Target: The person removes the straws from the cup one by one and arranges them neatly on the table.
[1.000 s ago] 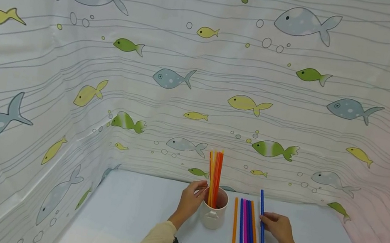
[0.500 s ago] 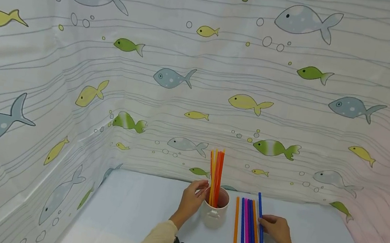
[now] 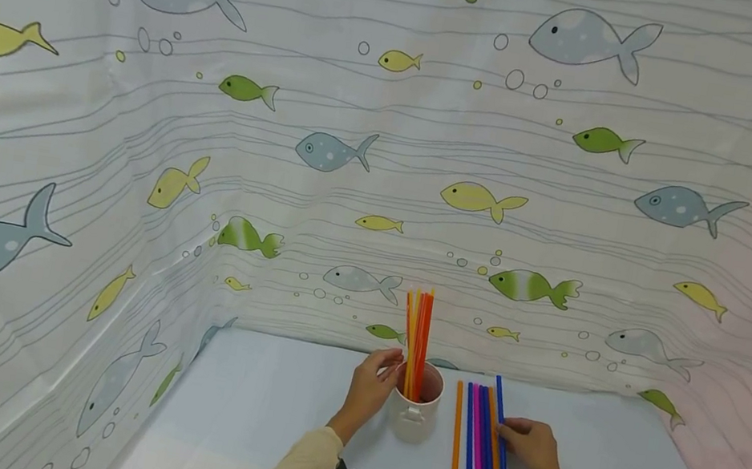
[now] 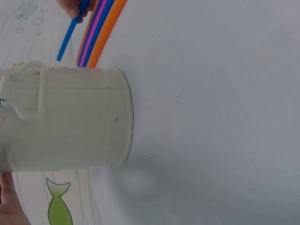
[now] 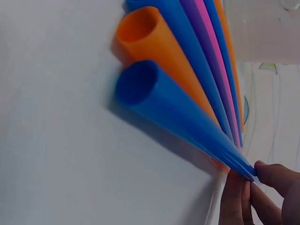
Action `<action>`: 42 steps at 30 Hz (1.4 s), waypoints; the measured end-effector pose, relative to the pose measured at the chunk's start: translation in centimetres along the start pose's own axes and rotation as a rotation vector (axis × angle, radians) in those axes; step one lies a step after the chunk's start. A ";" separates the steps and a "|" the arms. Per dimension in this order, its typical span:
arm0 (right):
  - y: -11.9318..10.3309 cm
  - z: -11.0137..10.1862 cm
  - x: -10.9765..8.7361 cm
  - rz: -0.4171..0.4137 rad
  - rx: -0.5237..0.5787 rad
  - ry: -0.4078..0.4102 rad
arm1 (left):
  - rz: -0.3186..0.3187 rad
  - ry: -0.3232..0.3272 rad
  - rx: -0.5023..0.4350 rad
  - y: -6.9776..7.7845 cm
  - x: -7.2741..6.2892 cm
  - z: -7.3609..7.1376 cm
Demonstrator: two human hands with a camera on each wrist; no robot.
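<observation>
In the head view my right hand (image 3: 532,446) pinches a blue straw (image 3: 499,415) between thumb and fingers. In the right wrist view this blue straw (image 5: 183,119) slants beside an orange straw (image 5: 154,40), its hollow near end close over the white table. Several more straws in orange, blue, pink and purple lie side by side to its left. My left hand (image 3: 369,386) holds the left side of a white mug (image 3: 410,422), fingers curved at the rim. Orange and yellow straws (image 3: 417,338) stand upright in the mug. The mug's handle (image 4: 40,89) faces me.
The white table (image 3: 264,396) ends at a fabric backdrop (image 3: 322,202) printed with fish, which rises behind and along both sides. At the left end of the row, one orange straw (image 3: 456,449) lies slightly apart, nearest the mug.
My right hand has moved the blue straw left and slightly down, closer against the row of straws. The left hand stays at the mug. The head view has shifted a little.
</observation>
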State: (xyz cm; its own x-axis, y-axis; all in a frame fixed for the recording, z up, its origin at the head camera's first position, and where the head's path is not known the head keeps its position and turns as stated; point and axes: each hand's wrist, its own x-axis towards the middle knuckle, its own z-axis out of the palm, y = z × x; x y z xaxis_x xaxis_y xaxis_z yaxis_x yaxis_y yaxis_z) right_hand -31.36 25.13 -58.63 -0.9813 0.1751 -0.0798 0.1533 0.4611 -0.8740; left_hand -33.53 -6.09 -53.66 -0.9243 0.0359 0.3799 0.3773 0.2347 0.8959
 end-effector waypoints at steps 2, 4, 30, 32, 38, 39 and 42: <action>0.1 0.1 0.0 -0.009 -0.022 0.008 | 0.005 -0.002 -0.006 0.1 0.0 0.0; 0.2 0.1 0.0 -0.010 -0.041 0.011 | 0.011 -0.004 -0.013 0.1 0.0 0.0; -0.1 -0.1 -0.8 0.031 -0.075 0.025 | 0.060 0.010 -0.033 2.0 -0.7 -0.2; -0.1 -0.1 -0.8 0.048 -0.080 0.031 | 0.051 0.008 -0.046 2.7 -1.0 -0.3; -0.2 0.0 -0.6 0.071 -0.085 0.049 | 0.036 0.012 -0.030 0.4 -0.3 0.0; -0.2 -0.1 -0.6 0.065 -0.085 0.057 | 0.032 0.010 -0.029 0.1 -0.2 0.0; -0.4 -0.1 -0.6 0.014 -0.082 0.082 | 0.023 0.000 -0.029 -0.4 0.0 0.0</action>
State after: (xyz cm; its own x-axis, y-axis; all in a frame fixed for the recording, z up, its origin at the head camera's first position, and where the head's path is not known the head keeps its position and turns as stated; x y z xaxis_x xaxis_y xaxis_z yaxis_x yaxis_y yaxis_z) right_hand -30.80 24.93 -58.16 -0.9667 0.2511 -0.0488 0.1790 0.5275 -0.8305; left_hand -33.64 -6.17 -53.99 -0.9152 0.0410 0.4009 0.4004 0.2054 0.8930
